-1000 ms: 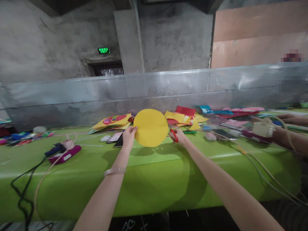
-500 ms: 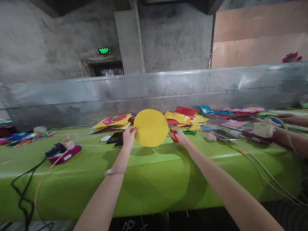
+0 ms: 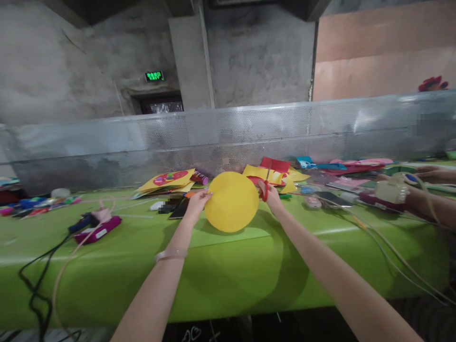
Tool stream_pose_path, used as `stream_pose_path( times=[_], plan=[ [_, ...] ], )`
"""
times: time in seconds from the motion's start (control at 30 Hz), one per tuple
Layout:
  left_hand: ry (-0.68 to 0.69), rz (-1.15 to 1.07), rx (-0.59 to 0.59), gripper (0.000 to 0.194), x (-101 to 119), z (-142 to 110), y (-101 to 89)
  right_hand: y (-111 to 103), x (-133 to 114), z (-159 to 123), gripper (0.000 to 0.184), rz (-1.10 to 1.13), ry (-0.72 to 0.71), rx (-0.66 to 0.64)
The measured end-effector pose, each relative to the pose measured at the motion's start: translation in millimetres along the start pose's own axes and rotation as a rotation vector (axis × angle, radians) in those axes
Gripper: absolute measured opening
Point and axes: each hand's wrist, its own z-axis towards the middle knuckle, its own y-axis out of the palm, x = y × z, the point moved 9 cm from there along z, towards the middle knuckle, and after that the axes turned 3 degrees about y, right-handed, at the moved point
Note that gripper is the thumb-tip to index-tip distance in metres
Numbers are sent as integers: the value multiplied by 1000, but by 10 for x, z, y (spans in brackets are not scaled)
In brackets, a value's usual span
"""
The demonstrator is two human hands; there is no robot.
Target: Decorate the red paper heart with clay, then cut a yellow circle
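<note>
My left hand [image 3: 198, 205] pinches the left edge of a round yellow paper disc [image 3: 231, 202], held up above the table. Close to the disc's right edge, my right hand [image 3: 271, 197] is closed around the red handles of a pair of scissors [image 3: 265, 189]. The scissor blades point upward, apart from the disc's edge. Beneath the disc lies a light green sheet [image 3: 228, 235] on the green tabletop. Behind my left hand are a dark phone-like slab [image 3: 179, 210] and a small white object [image 3: 156, 205].
Yellow sheets with a red design [image 3: 171, 179] lie back left; red and yellow paper scraps [image 3: 281, 172] lie back right. A purple tool stand with cables [image 3: 98, 230] is at left. At right, another person's hand [image 3: 432, 175] is near a second purple stand [image 3: 383, 202].
The yellow disc has moved down and right with my left hand. My right hand has shifted right, and the scissors have come away from the disc, blades now upward.
</note>
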Motion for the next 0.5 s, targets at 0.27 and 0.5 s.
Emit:
stream_pose_path(
  times=[0.27,0.5],
  plan=[
    [-67,55,-270,34,-62,-65,261,265,51,-79,30,114,86,-297],
    [-87,1,-268,41,9,-119,284,285,60,-105,27,80,68,-333]
  ],
)
